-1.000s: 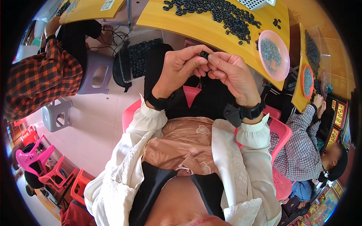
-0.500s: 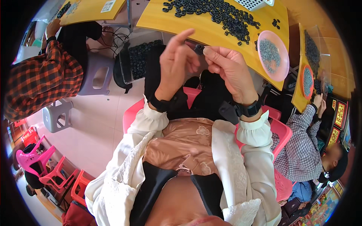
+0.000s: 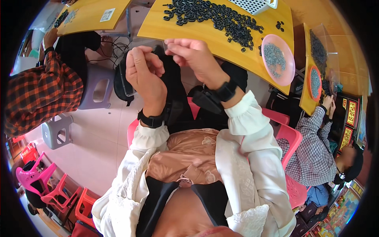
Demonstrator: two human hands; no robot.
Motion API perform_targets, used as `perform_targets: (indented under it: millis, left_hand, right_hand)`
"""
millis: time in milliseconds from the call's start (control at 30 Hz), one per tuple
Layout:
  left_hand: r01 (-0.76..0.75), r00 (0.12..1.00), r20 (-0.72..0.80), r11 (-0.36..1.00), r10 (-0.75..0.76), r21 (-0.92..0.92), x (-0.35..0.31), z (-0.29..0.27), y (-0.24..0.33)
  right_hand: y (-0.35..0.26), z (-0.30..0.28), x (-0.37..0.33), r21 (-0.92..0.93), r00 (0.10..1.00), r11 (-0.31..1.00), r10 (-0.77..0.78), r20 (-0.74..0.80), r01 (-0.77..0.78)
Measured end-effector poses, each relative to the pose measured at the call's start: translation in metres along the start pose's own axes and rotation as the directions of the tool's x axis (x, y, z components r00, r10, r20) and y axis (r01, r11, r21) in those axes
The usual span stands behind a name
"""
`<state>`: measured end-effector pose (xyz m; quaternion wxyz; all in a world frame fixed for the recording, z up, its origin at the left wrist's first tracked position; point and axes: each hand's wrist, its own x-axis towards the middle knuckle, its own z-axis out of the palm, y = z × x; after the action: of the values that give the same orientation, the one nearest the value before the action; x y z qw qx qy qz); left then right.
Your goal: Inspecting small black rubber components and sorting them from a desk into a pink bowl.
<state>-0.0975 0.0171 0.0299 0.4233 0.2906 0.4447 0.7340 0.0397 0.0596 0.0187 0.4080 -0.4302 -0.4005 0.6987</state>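
My left hand point(image 3: 145, 73) is raised above the floor to the left of my knees, its fingers curled in and the thumb side up. Whether a small piece sits in it is hidden. To its right my right hand point(image 3: 197, 59) pinches thumb and forefinger together just off the table's near edge. Anything between those fingertips is too small to make out. The hands are close but apart. Past them, a spread of small black oval plastic parts point(image 3: 205, 15) lies on the yellow table point(image 3: 158, 27). A pink bowl point(image 3: 289, 65) of small silvery metal pieces stands at the right.
A white perforated basket point(image 3: 252, 6) stands at the table's far edge. Below my left hand a clear-walled bin point(image 3: 125, 85) is mostly covered. Co-workers sit at tables left and right, one near a grey stool point(image 3: 57, 132). The right table bears an orange bowl point(image 3: 315, 83) of metal pieces.
Both hands have moved left and drawn apart. The small black part seen at my right fingertips no longer shows. My left forefinger, stretched out before, is now curled in.
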Motion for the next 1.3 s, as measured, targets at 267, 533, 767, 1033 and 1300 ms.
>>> perform_targets:
  millis: [267,533,767,1033,1300]
  left_hand:
    - [0.021,1.000,-0.017,0.999,-0.021,-0.037,0.011,-0.009,0.004]
    - [0.072,0.997,0.013,0.997,-0.072,-0.008,0.007,-0.007,-0.009]
    - [0.143,0.986,0.071,0.986,-0.149,0.081,0.002,0.000,-0.008]
    - [0.192,0.973,0.112,0.978,-0.200,0.082,0.006,-0.008,-0.009]
    - [0.220,0.964,0.134,0.971,-0.232,0.097,0.006,-0.013,-0.017]
  right_hand:
    - [0.029,-0.087,-0.006,-0.691,0.874,0.682,-0.461,-0.153,0.239]
    - [0.022,-0.150,-0.030,-0.984,0.773,0.172,-0.620,-0.136,-0.035]
    - [-0.003,-0.117,0.000,-0.991,0.849,0.022,-0.513,-0.127,-0.135]
    - [0.009,-0.102,0.006,-0.995,0.853,-0.072,-0.522,-0.024,-0.072]
    - [0.008,-0.095,-0.001,-0.996,0.769,0.083,-0.638,-0.044,0.012]
